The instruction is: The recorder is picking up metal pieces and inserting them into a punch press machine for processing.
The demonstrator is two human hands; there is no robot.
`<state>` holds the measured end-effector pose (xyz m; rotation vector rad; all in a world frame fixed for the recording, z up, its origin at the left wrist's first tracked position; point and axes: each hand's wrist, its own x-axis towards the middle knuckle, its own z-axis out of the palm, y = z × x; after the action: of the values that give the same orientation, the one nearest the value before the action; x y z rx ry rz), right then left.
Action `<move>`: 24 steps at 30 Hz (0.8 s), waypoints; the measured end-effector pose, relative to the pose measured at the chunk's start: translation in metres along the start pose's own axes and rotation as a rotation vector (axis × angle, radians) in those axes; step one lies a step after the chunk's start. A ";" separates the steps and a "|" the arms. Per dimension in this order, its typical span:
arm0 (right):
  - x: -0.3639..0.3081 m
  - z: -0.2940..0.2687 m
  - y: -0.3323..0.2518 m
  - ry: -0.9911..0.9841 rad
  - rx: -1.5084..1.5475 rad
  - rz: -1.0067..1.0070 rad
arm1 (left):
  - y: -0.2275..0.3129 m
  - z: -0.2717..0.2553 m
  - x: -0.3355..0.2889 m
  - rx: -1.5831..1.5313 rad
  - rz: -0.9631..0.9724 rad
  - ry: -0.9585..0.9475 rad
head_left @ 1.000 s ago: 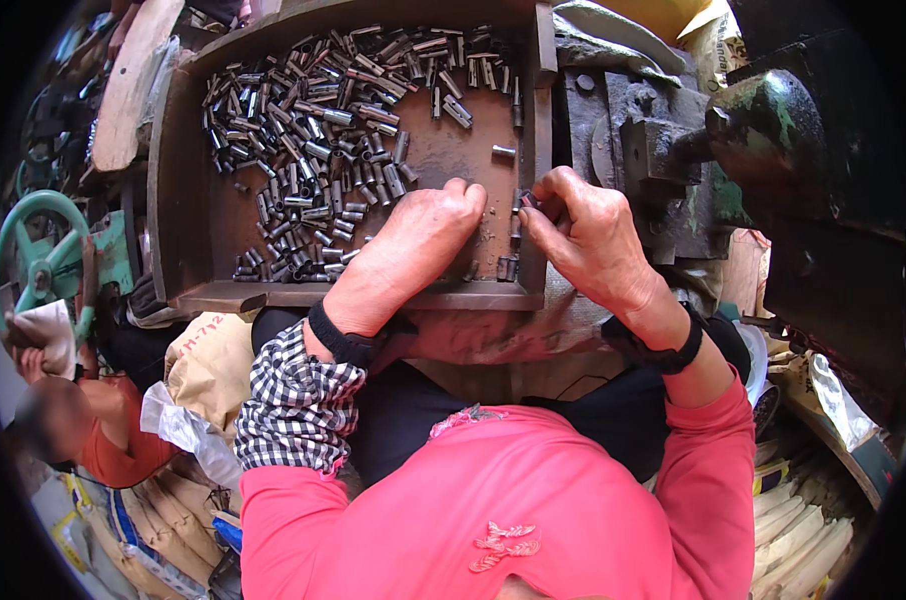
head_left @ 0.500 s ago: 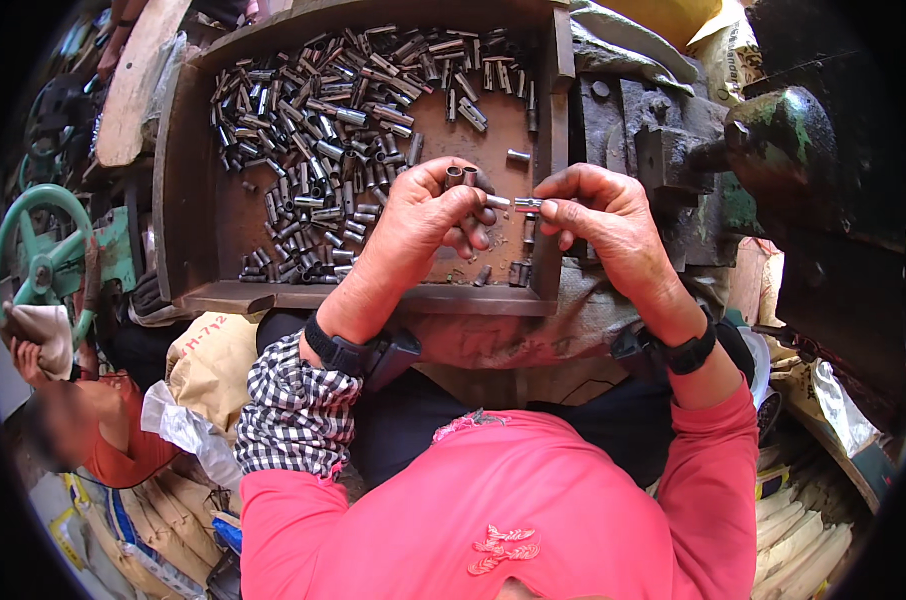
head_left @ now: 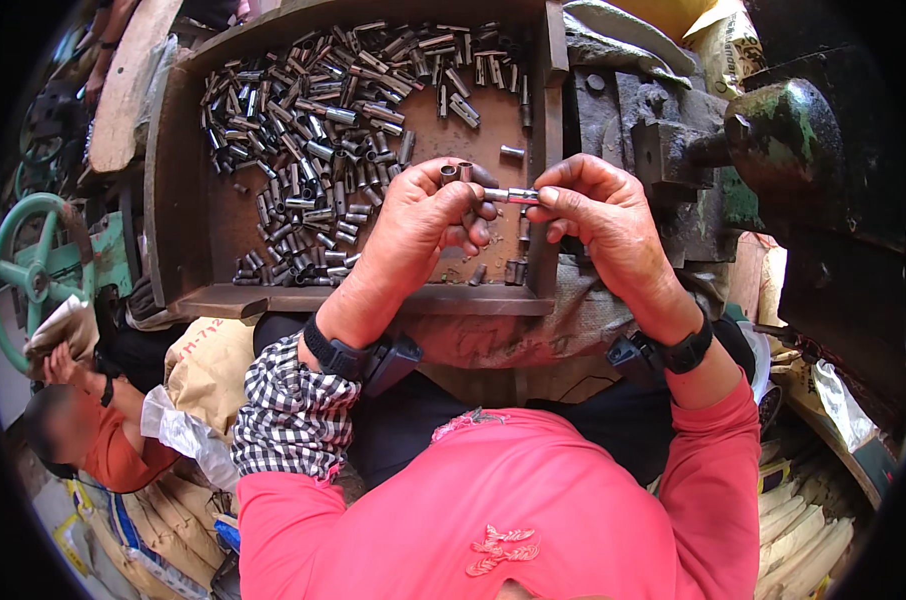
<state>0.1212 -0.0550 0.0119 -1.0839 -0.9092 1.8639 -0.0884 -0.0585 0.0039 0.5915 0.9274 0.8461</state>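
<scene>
Over the box, my left hand (head_left: 413, 212) is closed around a few short metal tubes. Two hollow tube ends (head_left: 456, 172) stick up from its fingers, and a light metal rod-like piece (head_left: 495, 195) points out toward the right. My right hand (head_left: 605, 212) pinches a shiny slotted metal tube (head_left: 522, 196) between thumb and fingertips. The slotted tube and the light piece meet end to end; whether one sits inside the other I cannot tell. Many loose metal tubes (head_left: 318, 150) lie heaped in the wooden box (head_left: 373, 300) beneath and beyond my hands.
At the right stands a dark, greasy machine (head_left: 663, 150) with a thick rounded part (head_left: 783, 130) close to my right hand. A green handwheel (head_left: 38, 270) is at the far left, where another person in orange (head_left: 138, 450) holds a cloth. Paper sacks (head_left: 213, 360) lie nearby.
The slotted tube in my right hand has come up against the light piece in my left, closing the small gap between them. The other person's arm and cloth have shifted slightly.
</scene>
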 end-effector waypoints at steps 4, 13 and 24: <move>0.000 -0.001 0.002 0.003 0.030 0.016 | 0.000 0.003 0.000 -0.049 -0.049 0.029; -0.002 0.009 0.004 0.050 -0.121 -0.118 | -0.001 0.000 0.001 -0.086 -0.078 0.015; -0.003 0.001 -0.001 0.013 0.075 0.090 | -0.010 0.004 -0.002 -0.086 -0.090 -0.094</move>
<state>0.1215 -0.0572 0.0141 -1.1054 -0.7879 1.9463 -0.0814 -0.0660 -0.0008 0.5077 0.8219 0.7669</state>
